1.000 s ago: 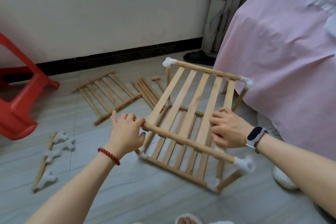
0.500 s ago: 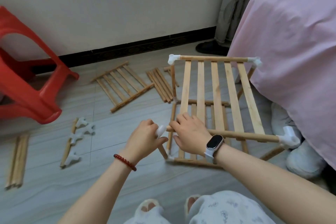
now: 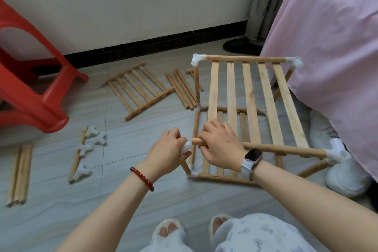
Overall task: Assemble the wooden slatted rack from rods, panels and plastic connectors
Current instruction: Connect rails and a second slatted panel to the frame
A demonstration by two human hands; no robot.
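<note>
Close together at the rack's near left corner, the left hand grips a white plastic connector and the right hand clasps the near rod, while the half-built slatted rack stands on the floor beyond, a spare slatted panel farther left.

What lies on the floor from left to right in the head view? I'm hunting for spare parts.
Bundle of rods → white connectors → loose slatted panel → second rod bundle → rack.
</note>
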